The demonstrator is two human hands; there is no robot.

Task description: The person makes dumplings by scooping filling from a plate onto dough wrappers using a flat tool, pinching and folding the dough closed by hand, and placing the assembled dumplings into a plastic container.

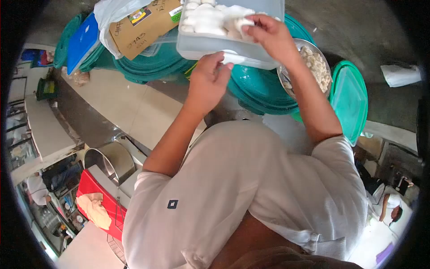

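Note:
A translucent plastic container holds several rounded white pieces that look like dough, packed close together. Over its right part, my right hand is closed with its fingertips on one white dough piece. My left hand is just below the container's near wall, thumb and fingers pinching the edge of a flat white piece, perhaps dough. To the right, partly behind my right forearm, a metal bowl contains a lumpy pale mixture.
Large green lidded tubs stand under the container. A cardboard box and white plastic bag lie left, by a blue lid. A green lid leans right. A red cooler and a person are behind me.

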